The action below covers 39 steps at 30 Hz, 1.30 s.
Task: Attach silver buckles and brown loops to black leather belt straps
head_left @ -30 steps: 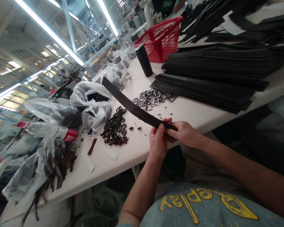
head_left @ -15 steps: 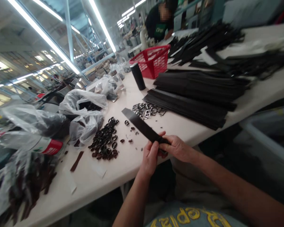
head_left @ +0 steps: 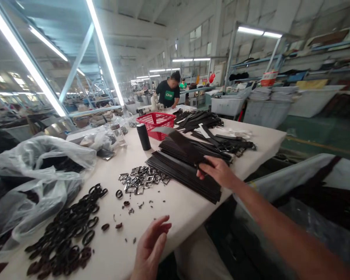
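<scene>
right hand (head_left: 214, 171): pinching dark strap (head_left: 184, 145) | strap axis: 10–4 o'clock, far end at 10 | left hand (head_left: 152, 242): loosely spread, strap at its 1 o'clock | nearer: right

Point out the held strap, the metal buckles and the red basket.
Held strap (head_left: 186, 146), head view: flat face.
Metal buckles (head_left: 145, 179), head view: pile's middle.
Red basket (head_left: 163, 123), head view: mesh wall.

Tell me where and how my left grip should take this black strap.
Probably midway along the black strap, pinched between its two flat faces, coming from the left. The right grip holds its near end, leaving the thin, flat length slanting up and to the left; the left grip is open.
</scene>
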Available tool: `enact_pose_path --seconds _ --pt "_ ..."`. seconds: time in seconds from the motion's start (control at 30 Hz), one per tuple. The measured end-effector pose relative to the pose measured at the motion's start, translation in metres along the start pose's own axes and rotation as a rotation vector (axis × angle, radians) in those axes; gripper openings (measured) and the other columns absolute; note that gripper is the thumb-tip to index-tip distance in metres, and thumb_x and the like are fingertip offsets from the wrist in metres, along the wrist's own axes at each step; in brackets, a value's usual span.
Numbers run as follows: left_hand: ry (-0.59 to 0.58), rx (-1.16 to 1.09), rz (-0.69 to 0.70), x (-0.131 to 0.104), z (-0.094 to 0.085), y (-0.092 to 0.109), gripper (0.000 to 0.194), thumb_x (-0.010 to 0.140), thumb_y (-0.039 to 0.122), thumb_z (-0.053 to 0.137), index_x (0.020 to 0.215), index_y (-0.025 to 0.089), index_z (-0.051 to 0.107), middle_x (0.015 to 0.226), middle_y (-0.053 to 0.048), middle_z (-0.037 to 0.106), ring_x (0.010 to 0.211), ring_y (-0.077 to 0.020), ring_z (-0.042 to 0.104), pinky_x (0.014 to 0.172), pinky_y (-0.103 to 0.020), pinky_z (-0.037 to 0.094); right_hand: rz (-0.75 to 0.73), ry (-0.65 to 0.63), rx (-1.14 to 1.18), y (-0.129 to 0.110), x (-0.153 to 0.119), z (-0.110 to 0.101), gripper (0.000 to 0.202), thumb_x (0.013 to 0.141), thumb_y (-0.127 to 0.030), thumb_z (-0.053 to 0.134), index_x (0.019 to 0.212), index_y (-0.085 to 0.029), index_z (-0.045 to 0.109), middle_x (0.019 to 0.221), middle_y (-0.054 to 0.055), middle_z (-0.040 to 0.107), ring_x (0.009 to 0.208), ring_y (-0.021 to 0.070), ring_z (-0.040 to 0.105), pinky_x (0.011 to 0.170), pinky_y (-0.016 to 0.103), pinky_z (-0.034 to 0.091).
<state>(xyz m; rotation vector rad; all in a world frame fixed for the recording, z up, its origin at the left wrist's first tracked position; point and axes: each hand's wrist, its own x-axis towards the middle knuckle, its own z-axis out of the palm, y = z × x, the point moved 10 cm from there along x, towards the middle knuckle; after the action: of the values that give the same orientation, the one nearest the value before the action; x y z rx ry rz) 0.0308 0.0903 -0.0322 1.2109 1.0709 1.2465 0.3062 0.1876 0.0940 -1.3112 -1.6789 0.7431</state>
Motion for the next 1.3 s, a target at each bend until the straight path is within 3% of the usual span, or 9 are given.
enact_pose_path --seconds 0.13,0.23,0.37,0.47,0.63,0.87,1.0,1.13,1.3 --pt "0.022 0.001 -0.010 -0.002 0.002 -0.002 0.036 0.081 0.051 0.074 0.106 0.027 0.078 0.114 -0.008 0.077 0.098 -0.0249 0.074 0.092 -0.036 0.060 0.114 0.064 -0.175 0.038 0.052 -0.079 0.047 0.086 -0.065 0.058 0.084 -0.018 0.061 0.069 0.007 0.073 0.061 0.0195 0.070 0.060 0.032 0.058" --pt "0.014 0.002 -0.012 -0.003 0.004 -0.001 0.035 0.081 0.051 0.073 0.104 0.026 0.079 0.114 -0.009 0.076 0.097 -0.0252 0.075 0.090 -0.036 0.060 0.204 0.145 -0.389 0.074 0.074 -0.128 0.043 0.089 -0.060 0.057 0.083 -0.018 0.064 0.073 0.011 0.075 0.065 0.0217 0.071 0.065 0.034 0.058" --pt "-0.004 0.037 -0.001 -0.002 0.006 0.003 0.033 0.082 0.050 0.073 0.101 0.025 0.079 0.111 -0.009 0.076 0.094 -0.0251 0.075 0.088 -0.035 0.060 0.213 0.258 -0.714 0.107 0.080 -0.154 0.029 0.086 -0.038 0.062 0.103 -0.017 0.072 0.111 0.018 0.075 0.101 0.0312 0.069 0.089 0.045 0.052" --pt "-0.029 0.073 0.013 -0.002 0.007 0.004 0.030 0.084 0.048 0.071 0.100 0.024 0.079 0.109 -0.009 0.075 0.093 -0.0246 0.074 0.088 -0.035 0.060 0.128 0.226 -0.863 0.119 0.078 -0.135 0.031 0.088 -0.024 0.054 0.111 -0.019 0.074 0.133 0.015 0.067 0.119 0.0299 0.061 0.102 0.045 0.045" --pt "-0.061 0.134 0.069 -0.001 0.009 0.005 0.027 0.086 0.046 0.069 0.098 0.024 0.080 0.107 -0.009 0.076 0.093 -0.0242 0.074 0.088 -0.035 0.060 0.040 0.173 -0.999 0.120 0.080 -0.110 0.034 0.093 -0.022 0.045 0.104 -0.018 0.077 0.130 0.013 0.070 0.126 0.0293 0.057 0.109 0.046 0.036" --pt "-0.142 0.271 0.196 0.000 0.016 0.017 0.022 0.094 0.035 0.060 0.097 0.024 0.079 0.102 -0.009 0.077 0.098 -0.0234 0.072 0.090 -0.033 0.058 0.061 0.090 -1.009 0.099 0.091 -0.094 0.037 0.093 -0.032 0.049 0.110 -0.017 0.078 0.111 0.013 0.078 0.100 0.0304 0.070 0.085 0.039 0.049" --pt "-0.164 0.247 0.169 0.000 0.017 0.017 0.022 0.096 0.033 0.057 0.099 0.022 0.077 0.104 -0.009 0.076 0.097 -0.0218 0.071 0.089 -0.033 0.056 -0.039 -0.003 -0.942 0.067 0.080 -0.039 0.037 0.095 -0.042 0.049 0.114 -0.026 0.076 0.116 0.005 0.077 0.104 0.0255 0.069 0.086 0.033 0.049" --pt "-0.171 0.223 0.159 0.000 0.019 0.019 0.022 0.097 0.032 0.057 0.099 0.022 0.076 0.105 -0.009 0.075 0.097 -0.0211 0.070 0.089 -0.033 0.055 -0.075 -0.090 -0.922 0.050 0.055 0.024 0.040 0.088 -0.054 0.059 0.109 -0.024 0.076 0.106 0.008 0.078 0.098 0.0265 0.070 0.083 0.034 0.049" --pt "-0.174 0.202 0.180 -0.001 0.021 0.026 0.021 0.097 0.031 0.058 0.097 0.021 0.076 0.102 -0.009 0.076 0.099 -0.0211 0.070 0.090 -0.032 0.054 0.014 -0.092 -0.903 0.065 0.044 0.055 0.040 0.082 -0.052 0.068 0.102 -0.019 0.077 0.107 0.014 0.075 0.098 0.0301 0.070 0.083 0.038 0.051"
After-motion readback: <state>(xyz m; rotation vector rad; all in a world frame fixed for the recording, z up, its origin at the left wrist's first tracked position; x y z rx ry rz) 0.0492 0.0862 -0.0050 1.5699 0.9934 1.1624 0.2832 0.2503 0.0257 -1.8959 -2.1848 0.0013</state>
